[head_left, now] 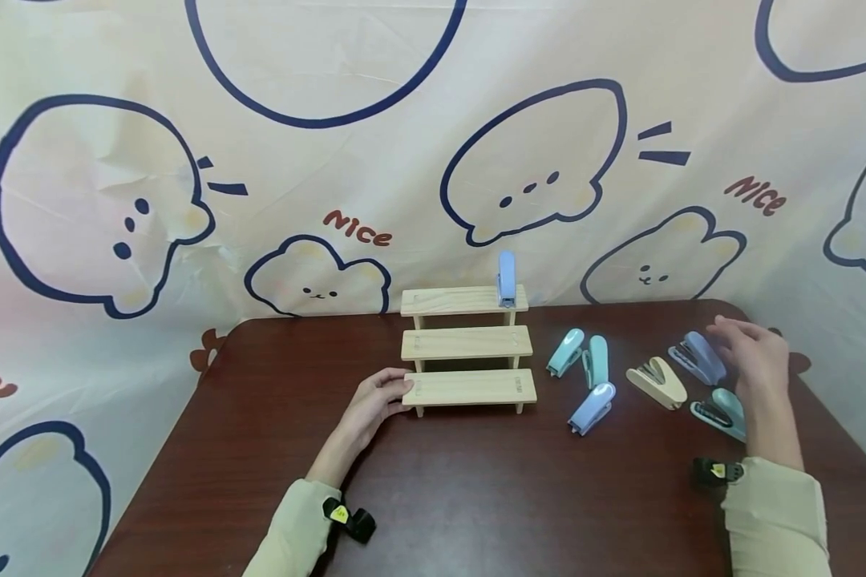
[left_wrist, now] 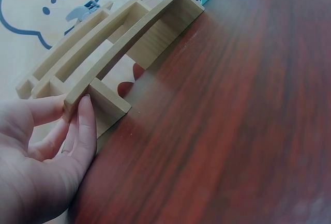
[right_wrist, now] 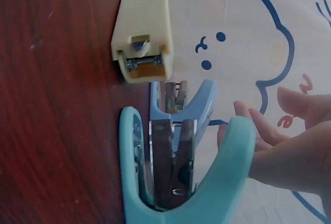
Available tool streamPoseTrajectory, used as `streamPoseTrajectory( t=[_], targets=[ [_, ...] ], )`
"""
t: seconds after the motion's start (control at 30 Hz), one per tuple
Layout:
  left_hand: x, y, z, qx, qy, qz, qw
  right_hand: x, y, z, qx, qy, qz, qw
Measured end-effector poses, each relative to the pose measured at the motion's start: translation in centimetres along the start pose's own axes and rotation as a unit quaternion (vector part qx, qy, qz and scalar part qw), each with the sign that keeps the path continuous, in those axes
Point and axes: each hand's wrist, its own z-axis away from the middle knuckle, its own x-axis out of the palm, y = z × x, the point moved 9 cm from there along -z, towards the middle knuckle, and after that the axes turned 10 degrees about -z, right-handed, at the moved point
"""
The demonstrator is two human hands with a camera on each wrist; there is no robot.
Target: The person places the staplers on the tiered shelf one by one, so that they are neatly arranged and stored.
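Note:
My left hand [head_left: 370,407] pinches the left end of the lowest tier of a three-tier wooden rack [head_left: 469,388]; in the left wrist view the thumb and fingers grip the board's end [left_wrist: 77,97]. A blue stapler [head_left: 506,279] stands on the top tier, at its right end. At the right of the table my right hand [head_left: 756,361] hovers beside a periwinkle-blue stapler [head_left: 702,357], with nothing in its loosely bent fingers. Below that hand lies a teal stapler [head_left: 722,410], seen large in the right wrist view. A cream stapler [head_left: 658,382] lies to their left.
Between rack and cream stapler lie two teal staplers, one to the left [head_left: 566,353] and one to the right [head_left: 596,362], with a lavender-blue stapler [head_left: 592,409] in front. A printed cloth [head_left: 418,176] hangs behind the dark wooden table [head_left: 476,497].

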Motion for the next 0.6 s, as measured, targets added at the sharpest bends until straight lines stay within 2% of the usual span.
streamPoseTrajectory(
  t=[0.13, 0.3, 0.43, 0.6],
  targets=[
    [0.0, 0.2, 0.0, 0.007, -0.001, 0.005, 1.0000, -0.4, 0.5, -0.4, 0.008, -0.002, 0.018, 0.9998],
    [0.1, 0.3, 0.1, 0.010, -0.004, 0.001, 0.9999, -0.8, 1.3, -0.9, 0.016, -0.027, 0.016, 0.9994],
    [0.1, 0.4, 0.3, 0.012, -0.005, 0.000, 0.9999, -0.9, 1.5, -1.4, 0.003, -0.041, 0.080, 0.9959],
    [0.1, 0.2, 0.3, 0.007, -0.004, 0.003, 1.0000, -0.4, 1.7, -1.5, -0.028, -0.076, 0.166, 0.9829]
  ],
)
